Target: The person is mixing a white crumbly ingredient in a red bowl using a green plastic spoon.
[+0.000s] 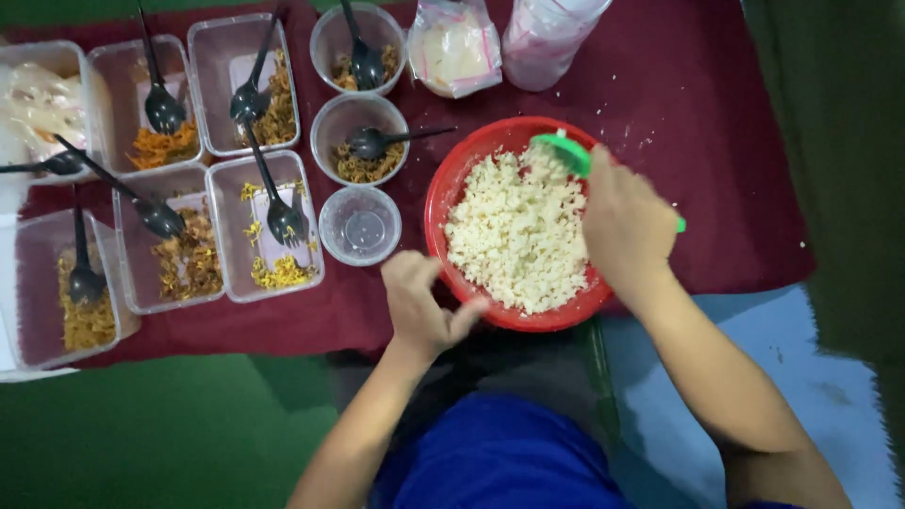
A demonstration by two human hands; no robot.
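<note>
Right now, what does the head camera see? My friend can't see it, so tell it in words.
A person's right hand holds a green spoon in a red bowl of white puffed grains, while the left hand grips the bowl's rim. To the left, clear tubs of snacks with black spoons sit on a maroon cloth.

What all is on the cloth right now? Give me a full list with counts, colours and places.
red bowl: 1, red, centre, full of white puffed rice
green scoop: 1, green, at the bowl's far rim, in the right hand
rectangular tubs: 6 or so, clear, left, holding orange and yellow snack mixes
round cups: 3, clear, left of the bowl; the nearest cup looks empty
black spoons: about 8, black, one in most containers
zip bag: 1, clear, far centre
plastic jar: 1, clear, far edge, partly cut off
cloth: 1, maroon, under everything
left hand: 1, gripping the bowl's near rim
right hand: 1, over the bowl, holding the scoop
</note>
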